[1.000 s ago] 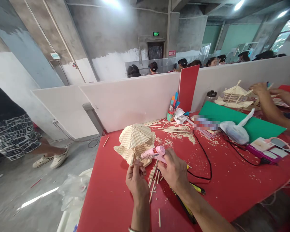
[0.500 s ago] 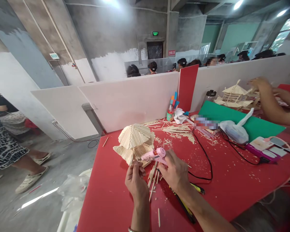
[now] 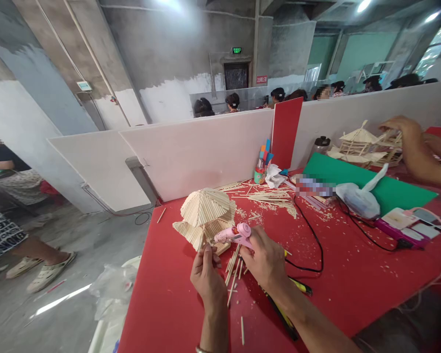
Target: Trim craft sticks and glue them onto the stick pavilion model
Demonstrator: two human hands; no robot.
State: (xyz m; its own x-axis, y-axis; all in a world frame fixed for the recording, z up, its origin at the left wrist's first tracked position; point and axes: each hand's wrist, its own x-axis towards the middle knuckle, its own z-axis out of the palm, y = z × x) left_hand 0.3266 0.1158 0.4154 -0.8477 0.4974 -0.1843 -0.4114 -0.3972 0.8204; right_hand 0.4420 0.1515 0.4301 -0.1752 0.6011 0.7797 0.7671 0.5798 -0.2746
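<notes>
A small pavilion model (image 3: 202, 208) made of pale wooden sticks, with two tiers of roof, stands on the red table. My right hand (image 3: 266, 257) grips a pink glue gun (image 3: 235, 233), whose nozzle points left at the model's lower front. Just below that nozzle, my left hand (image 3: 208, 269) is closed in a pinch on a thin wooden stick (image 3: 201, 242) at the front edge of the model. The fingers partly cover the stick, so I cannot tell whether it touches the model. Loose sticks (image 3: 232, 279) lie between my hands.
Yellow-and-black cutters (image 3: 281, 314) lie under my right forearm. A black cable (image 3: 319, 240) loops across the red table (image 3: 161, 299). Behind are more sticks (image 3: 272, 196), a green board (image 3: 360, 179) and a purple power strip (image 3: 400, 233). A co-worker's arm (image 3: 419, 152) reaches over another stick model.
The glue gun's nozzle has shifted slightly left, closer to my left fingertips. My left hand stays almost in place. At the far left, a walking person has moved further out of view.
</notes>
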